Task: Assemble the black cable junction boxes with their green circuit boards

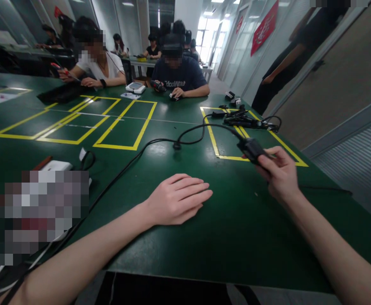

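Note:
My right hand [282,173] is raised over the right part of the green table [217,241], gripping a small black power adapter [251,150] between thumb and fingers. From the adapter's far end a black cable [153,142] loops left across the table, with a small dark lump [177,145] partway along it, and runs toward the near left. My left hand [179,199] rests palm down on the tabletop, its fingers stretched out and holding nothing. A bundle of black cables and adapters [242,119] lies beyond my right hand, inside yellow tape lines.
Yellow tape [115,148] marks rectangles on the table. At the near left are a blurred-out object [42,212] and a white cable [17,286]. Across the table, two people work, one with a black tray [60,94] nearby. Another person [287,55] stands at the right.

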`<action>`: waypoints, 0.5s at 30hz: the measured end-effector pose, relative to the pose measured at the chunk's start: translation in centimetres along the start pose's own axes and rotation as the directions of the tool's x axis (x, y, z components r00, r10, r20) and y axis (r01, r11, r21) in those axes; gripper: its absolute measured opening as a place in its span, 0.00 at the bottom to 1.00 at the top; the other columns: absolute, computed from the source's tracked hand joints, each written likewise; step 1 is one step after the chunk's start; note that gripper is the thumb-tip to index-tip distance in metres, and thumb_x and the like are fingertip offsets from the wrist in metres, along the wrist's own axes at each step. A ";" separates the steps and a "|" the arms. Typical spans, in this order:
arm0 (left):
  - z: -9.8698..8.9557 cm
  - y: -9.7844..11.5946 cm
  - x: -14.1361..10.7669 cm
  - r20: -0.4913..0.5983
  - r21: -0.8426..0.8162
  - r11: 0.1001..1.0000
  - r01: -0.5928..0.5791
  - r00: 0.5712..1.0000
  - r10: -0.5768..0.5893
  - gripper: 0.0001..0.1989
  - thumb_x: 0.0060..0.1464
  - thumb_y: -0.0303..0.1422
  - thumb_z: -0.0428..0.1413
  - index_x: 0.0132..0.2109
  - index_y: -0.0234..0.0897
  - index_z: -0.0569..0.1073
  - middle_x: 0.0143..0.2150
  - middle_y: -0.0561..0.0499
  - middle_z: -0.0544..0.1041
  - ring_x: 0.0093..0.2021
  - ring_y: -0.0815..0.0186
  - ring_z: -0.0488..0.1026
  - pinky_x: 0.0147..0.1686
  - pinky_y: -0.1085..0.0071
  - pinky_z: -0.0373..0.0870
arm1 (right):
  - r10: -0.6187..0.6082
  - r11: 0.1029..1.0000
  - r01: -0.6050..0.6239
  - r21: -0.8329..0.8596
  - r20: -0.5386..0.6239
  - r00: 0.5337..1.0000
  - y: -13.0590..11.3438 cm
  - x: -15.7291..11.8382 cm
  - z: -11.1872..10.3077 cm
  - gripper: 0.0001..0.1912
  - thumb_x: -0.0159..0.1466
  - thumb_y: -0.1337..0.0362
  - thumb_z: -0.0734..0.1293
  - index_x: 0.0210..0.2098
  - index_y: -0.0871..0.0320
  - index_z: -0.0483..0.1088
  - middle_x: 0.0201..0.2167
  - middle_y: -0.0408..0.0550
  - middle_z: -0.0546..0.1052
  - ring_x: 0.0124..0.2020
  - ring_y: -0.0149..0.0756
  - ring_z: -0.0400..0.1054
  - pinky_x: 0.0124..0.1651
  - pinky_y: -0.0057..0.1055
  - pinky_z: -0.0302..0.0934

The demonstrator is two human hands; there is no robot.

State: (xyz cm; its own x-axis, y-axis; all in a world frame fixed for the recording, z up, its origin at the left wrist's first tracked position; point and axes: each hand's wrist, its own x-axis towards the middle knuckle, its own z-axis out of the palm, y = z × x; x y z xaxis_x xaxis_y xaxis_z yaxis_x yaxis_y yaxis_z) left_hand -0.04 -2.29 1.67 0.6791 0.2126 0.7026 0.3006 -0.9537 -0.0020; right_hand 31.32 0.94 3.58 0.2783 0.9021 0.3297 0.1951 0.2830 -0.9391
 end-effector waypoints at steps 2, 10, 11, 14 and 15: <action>0.3 -0.3 -0.1 0.073 -0.014 0.999 0.040 0.997 -0.039 0.17 0.68 0.29 0.53 0.60 0.39 0.75 0.54 0.47 0.84 0.56 0.61 0.80 0.57 0.60 0.76 | -0.063 0.997 0.073 0.039 -0.212 0.975 0.1 1.8 -1.7 0.28 0.43 0.49 0.78 0.30 0.52 0.59 0.23 0.42 0.74 0.14 0.26 0.55 0.16 0.21 0.36; 0.7 -1.0 -0.6 0.175 -0.081 0.989 0.121 0.979 -0.105 0.15 0.70 0.31 0.51 0.58 0.34 0.77 0.50 0.45 0.85 0.50 0.61 0.80 0.53 0.60 0.77 | -0.144 0.875 -0.097 -0.473 -0.448 0.883 2.2 4.2 -6.6 0.13 0.49 0.65 0.73 0.28 0.54 0.64 0.41 0.60 0.80 0.42 0.47 0.77 0.37 0.35 0.64; 0.7 -1.0 -0.6 0.194 -0.090 0.987 0.129 0.975 -0.110 0.16 0.70 0.31 0.51 0.59 0.34 0.77 0.50 0.45 0.84 0.50 0.61 0.80 0.53 0.60 0.77 | -0.124 0.828 -0.142 -0.543 -0.423 0.898 2.7 4.2 -6.9 0.13 0.50 0.66 0.73 0.29 0.54 0.64 0.43 0.61 0.80 0.45 0.49 0.76 0.42 0.38 0.66; 0.6 -1.2 -0.8 0.258 -0.102 0.981 0.165 0.957 -0.134 0.17 0.71 0.32 0.50 0.60 0.35 0.76 0.50 0.44 0.84 0.50 0.60 0.79 0.53 0.59 0.76 | -0.042 0.679 -0.219 -0.700 -0.335 0.941 4.2 4.2 -7.8 0.13 0.51 0.65 0.75 0.30 0.55 0.67 0.41 0.60 0.80 0.46 0.51 0.76 0.48 0.42 0.66; 0.7 -1.2 -0.9 0.270 -0.102 0.980 0.171 0.953 -0.139 0.17 0.71 0.32 0.50 0.61 0.35 0.76 0.50 0.44 0.84 0.50 0.60 0.79 0.53 0.59 0.76 | -0.040 0.636 -0.201 -0.745 -0.291 0.956 4.7 4.3 -8.1 0.13 0.51 0.65 0.75 0.31 0.55 0.67 0.40 0.60 0.80 0.44 0.51 0.76 0.48 0.42 0.66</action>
State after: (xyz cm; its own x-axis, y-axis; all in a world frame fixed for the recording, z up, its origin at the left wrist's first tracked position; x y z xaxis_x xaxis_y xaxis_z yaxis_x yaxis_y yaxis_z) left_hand -0.54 -1.20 0.59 0.7863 0.3921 0.4775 0.3425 -0.9198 0.1913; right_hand 41.06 3.46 1.39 0.5321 0.7563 0.3806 0.7689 -0.2435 -0.5911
